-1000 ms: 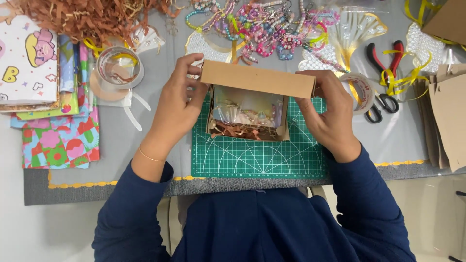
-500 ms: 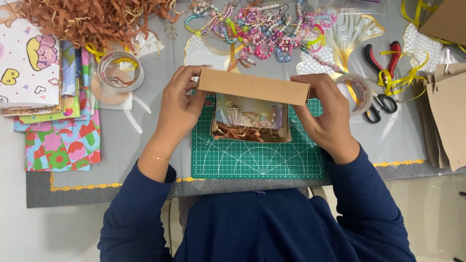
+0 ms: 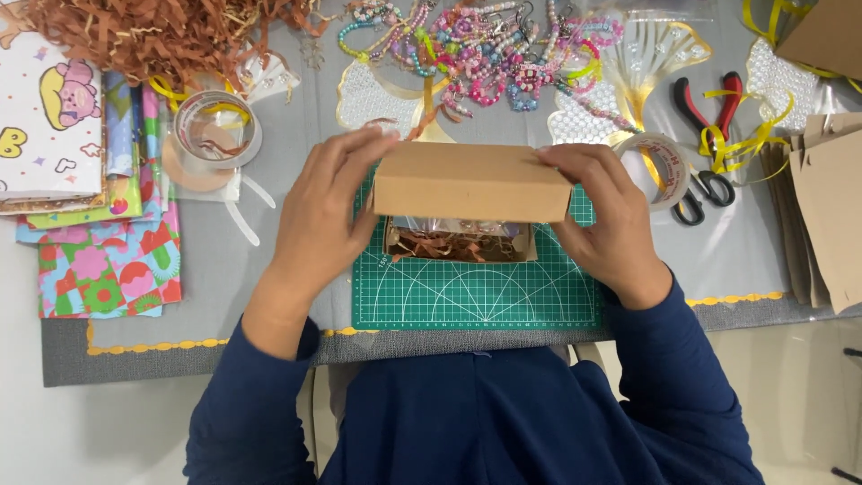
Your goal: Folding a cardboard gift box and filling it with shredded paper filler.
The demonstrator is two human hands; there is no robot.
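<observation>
Plain brown cardboard box [image 3: 471, 182], lid half-lowered — shredded paper [image 3: 453, 244] inside, both hands' fingers [image 3: 352, 154] gripping lid

Grey felt-covered table [image 3: 269, 278], green cutting mat [image 3: 476, 292]

Lid swinging down over the box

The cardboard lid [image 3: 471, 181] now tips further forward than a second ago, hiding more of the brown paper shreds [image 3: 453, 244]; both hands ride lower along its ends.
</observation>
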